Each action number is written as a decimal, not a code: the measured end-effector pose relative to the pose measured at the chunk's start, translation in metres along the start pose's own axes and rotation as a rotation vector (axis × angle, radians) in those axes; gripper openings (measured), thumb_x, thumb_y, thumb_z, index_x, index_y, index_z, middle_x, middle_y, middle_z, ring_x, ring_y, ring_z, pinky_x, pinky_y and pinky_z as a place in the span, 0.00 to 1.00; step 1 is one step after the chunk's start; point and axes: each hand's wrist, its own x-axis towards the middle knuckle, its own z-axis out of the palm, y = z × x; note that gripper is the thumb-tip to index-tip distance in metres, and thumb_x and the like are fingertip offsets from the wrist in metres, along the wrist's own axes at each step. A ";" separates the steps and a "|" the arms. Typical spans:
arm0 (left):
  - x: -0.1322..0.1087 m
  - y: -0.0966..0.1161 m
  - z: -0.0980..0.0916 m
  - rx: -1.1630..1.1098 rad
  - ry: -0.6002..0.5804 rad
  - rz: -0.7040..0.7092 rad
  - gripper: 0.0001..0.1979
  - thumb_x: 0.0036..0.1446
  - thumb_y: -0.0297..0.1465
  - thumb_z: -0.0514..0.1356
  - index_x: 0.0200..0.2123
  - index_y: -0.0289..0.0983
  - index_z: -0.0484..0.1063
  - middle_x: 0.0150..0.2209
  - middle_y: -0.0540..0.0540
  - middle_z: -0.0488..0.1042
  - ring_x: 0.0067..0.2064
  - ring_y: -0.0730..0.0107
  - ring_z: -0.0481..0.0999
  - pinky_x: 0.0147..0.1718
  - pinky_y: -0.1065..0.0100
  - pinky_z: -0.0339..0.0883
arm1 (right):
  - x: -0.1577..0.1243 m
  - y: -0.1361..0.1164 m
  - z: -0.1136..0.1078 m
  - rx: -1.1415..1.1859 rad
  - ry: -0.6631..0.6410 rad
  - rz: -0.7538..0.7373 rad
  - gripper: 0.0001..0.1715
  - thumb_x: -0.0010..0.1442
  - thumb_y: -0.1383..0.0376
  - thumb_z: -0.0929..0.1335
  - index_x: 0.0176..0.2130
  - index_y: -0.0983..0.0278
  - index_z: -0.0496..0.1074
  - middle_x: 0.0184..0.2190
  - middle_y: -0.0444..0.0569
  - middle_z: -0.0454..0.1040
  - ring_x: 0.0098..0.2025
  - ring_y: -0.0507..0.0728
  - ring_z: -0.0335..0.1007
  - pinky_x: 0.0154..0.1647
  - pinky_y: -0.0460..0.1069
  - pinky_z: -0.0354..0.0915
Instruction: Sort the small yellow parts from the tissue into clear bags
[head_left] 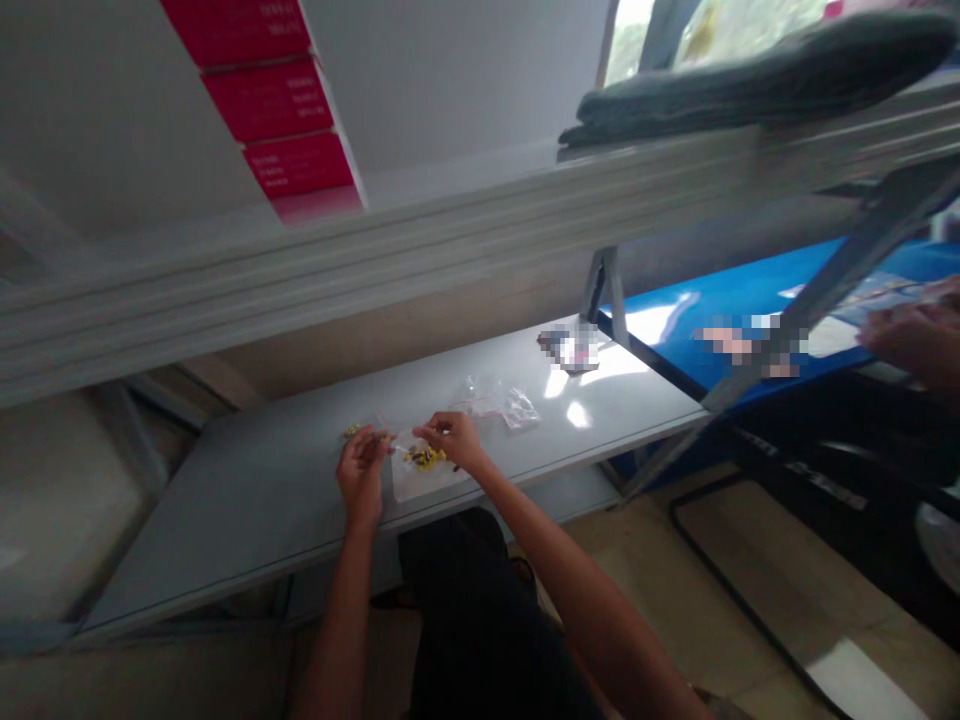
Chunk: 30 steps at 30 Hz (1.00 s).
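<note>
Over the grey shelf table, my left hand (360,472) is closed in a pinch. A tiny brownish bit shows at its fingertips, too small to name. To its right, my right hand (456,438) also has its fingers pressed together, and what they hold I cannot make out. Between and just below the hands lies a heap of small yellow and dark pieces (426,459) on a white sheet or flat bag (412,486). More small yellow pieces (351,431) sit beyond my left hand, by a clear plastic bag. Crumpled clear plastic bags (517,408) lie behind my right hand.
An upper shelf edge (450,240) overhangs the grey table (277,500). Red-labelled boxes (292,110) and a dark folded cloth (735,90) are up there. Slanting metal posts (832,270) stand at right, before a blue table (682,300) where another person's hand (911,335) shows.
</note>
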 end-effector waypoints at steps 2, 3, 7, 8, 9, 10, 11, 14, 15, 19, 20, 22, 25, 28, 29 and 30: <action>0.003 -0.002 0.006 0.030 -0.012 0.012 0.25 0.50 0.38 0.71 0.50 0.36 0.73 0.44 0.41 0.80 0.42 0.65 0.81 0.40 0.67 0.75 | 0.000 0.009 -0.008 0.107 0.020 0.014 0.23 0.52 0.48 0.75 0.31 0.64 0.72 0.22 0.43 0.75 0.23 0.50 0.68 0.23 0.43 0.60; 0.005 -0.003 0.008 0.056 -0.024 0.022 0.25 0.50 0.38 0.71 0.51 0.36 0.73 0.44 0.41 0.80 0.43 0.64 0.81 0.42 0.67 0.74 | -0.001 0.014 -0.012 0.155 0.031 0.008 0.23 0.52 0.49 0.76 0.35 0.63 0.71 0.24 0.43 0.76 0.23 0.51 0.69 0.24 0.43 0.61; 0.010 -0.004 0.014 0.226 -0.105 0.086 0.25 0.53 0.39 0.69 0.53 0.36 0.74 0.44 0.40 0.81 0.44 0.64 0.81 0.45 0.64 0.73 | -0.002 0.025 -0.023 0.147 0.006 -0.074 0.20 0.57 0.56 0.73 0.47 0.62 0.72 0.29 0.43 0.78 0.26 0.50 0.70 0.28 0.44 0.64; 0.012 -0.003 0.015 0.268 -0.118 0.103 0.25 0.54 0.39 0.68 0.53 0.36 0.74 0.44 0.40 0.81 0.44 0.63 0.81 0.44 0.64 0.73 | -0.002 0.026 -0.024 0.101 -0.006 -0.101 0.17 0.58 0.58 0.72 0.45 0.63 0.73 0.29 0.44 0.78 0.26 0.50 0.70 0.29 0.44 0.64; 0.013 -0.001 0.016 0.301 -0.126 0.118 0.25 0.54 0.40 0.67 0.53 0.36 0.74 0.44 0.40 0.81 0.43 0.63 0.81 0.44 0.64 0.73 | -0.002 0.027 -0.026 0.052 -0.013 -0.126 0.14 0.60 0.58 0.71 0.43 0.64 0.75 0.30 0.45 0.78 0.27 0.50 0.70 0.30 0.44 0.63; 0.014 0.000 0.017 0.324 -0.129 0.130 0.25 0.55 0.40 0.67 0.53 0.36 0.74 0.45 0.40 0.81 0.43 0.63 0.81 0.43 0.64 0.74 | -0.001 0.027 -0.027 0.008 -0.017 -0.146 0.12 0.61 0.59 0.71 0.41 0.64 0.76 0.31 0.46 0.78 0.28 0.50 0.70 0.31 0.44 0.63; 0.015 0.002 0.018 0.337 -0.130 0.139 0.24 0.55 0.40 0.67 0.53 0.35 0.74 0.45 0.39 0.81 0.43 0.63 0.81 0.43 0.64 0.74 | -0.001 0.027 -0.027 -0.030 -0.018 -0.159 0.11 0.61 0.59 0.71 0.39 0.65 0.77 0.31 0.47 0.78 0.29 0.51 0.70 0.32 0.44 0.63; 0.017 0.006 0.020 0.322 -0.114 0.157 0.24 0.56 0.40 0.67 0.53 0.35 0.74 0.46 0.39 0.81 0.45 0.62 0.80 0.44 0.64 0.73 | -0.001 0.028 -0.027 -0.073 -0.034 -0.150 0.10 0.61 0.60 0.71 0.36 0.65 0.78 0.31 0.47 0.79 0.30 0.51 0.70 0.32 0.44 0.62; 0.017 0.006 0.020 0.305 -0.103 0.163 0.23 0.56 0.40 0.67 0.53 0.35 0.74 0.47 0.39 0.80 0.46 0.62 0.80 0.45 0.64 0.73 | -0.001 0.029 -0.027 -0.063 -0.040 -0.142 0.10 0.61 0.60 0.70 0.36 0.65 0.78 0.31 0.47 0.79 0.30 0.51 0.70 0.32 0.44 0.62; 0.012 0.000 0.017 0.236 -0.068 0.138 0.22 0.59 0.43 0.64 0.52 0.36 0.73 0.48 0.37 0.79 0.46 0.63 0.81 0.42 0.65 0.74 | -0.002 0.032 -0.025 0.033 -0.016 -0.123 0.11 0.60 0.60 0.70 0.34 0.66 0.78 0.30 0.47 0.78 0.31 0.52 0.70 0.31 0.44 0.62; 0.010 -0.003 0.016 0.230 -0.069 0.114 0.22 0.59 0.43 0.63 0.51 0.35 0.73 0.47 0.37 0.80 0.45 0.63 0.81 0.41 0.66 0.75 | -0.002 0.032 -0.024 0.062 -0.005 -0.111 0.11 0.60 0.59 0.70 0.34 0.66 0.78 0.29 0.47 0.77 0.30 0.51 0.70 0.30 0.44 0.62; 0.005 -0.009 0.014 0.227 -0.081 0.058 0.23 0.58 0.44 0.64 0.50 0.35 0.73 0.44 0.37 0.81 0.43 0.62 0.82 0.39 0.65 0.75 | -0.001 0.033 -0.024 0.118 0.000 -0.076 0.12 0.59 0.58 0.71 0.34 0.66 0.77 0.26 0.45 0.75 0.27 0.51 0.68 0.28 0.44 0.61; 0.002 -0.014 0.014 0.234 -0.098 0.015 0.23 0.55 0.43 0.67 0.48 0.34 0.74 0.39 0.40 0.82 0.41 0.62 0.83 0.40 0.64 0.76 | -0.002 0.033 -0.024 0.163 -0.028 -0.046 0.13 0.59 0.57 0.71 0.35 0.66 0.77 0.23 0.43 0.74 0.23 0.50 0.65 0.24 0.44 0.60; 0.004 -0.012 0.018 0.243 -0.079 0.025 0.21 0.53 0.41 0.68 0.45 0.34 0.75 0.36 0.42 0.81 0.39 0.63 0.83 0.40 0.64 0.76 | -0.003 0.032 -0.023 0.095 -0.032 -0.086 0.11 0.60 0.60 0.70 0.36 0.66 0.78 0.26 0.46 0.76 0.26 0.51 0.68 0.27 0.44 0.62; 0.006 -0.010 0.019 0.240 -0.067 0.033 0.21 0.52 0.41 0.69 0.45 0.34 0.76 0.36 0.42 0.81 0.38 0.63 0.83 0.40 0.64 0.76 | -0.003 0.032 -0.023 0.056 -0.026 -0.100 0.11 0.60 0.60 0.70 0.36 0.66 0.79 0.27 0.46 0.77 0.27 0.51 0.69 0.29 0.45 0.63; 0.008 -0.008 0.021 0.235 -0.058 0.041 0.21 0.52 0.41 0.69 0.45 0.34 0.76 0.36 0.42 0.81 0.38 0.64 0.82 0.40 0.65 0.75 | -0.004 0.033 -0.023 0.018 -0.021 -0.107 0.10 0.60 0.61 0.71 0.36 0.65 0.79 0.28 0.47 0.78 0.28 0.51 0.70 0.30 0.45 0.63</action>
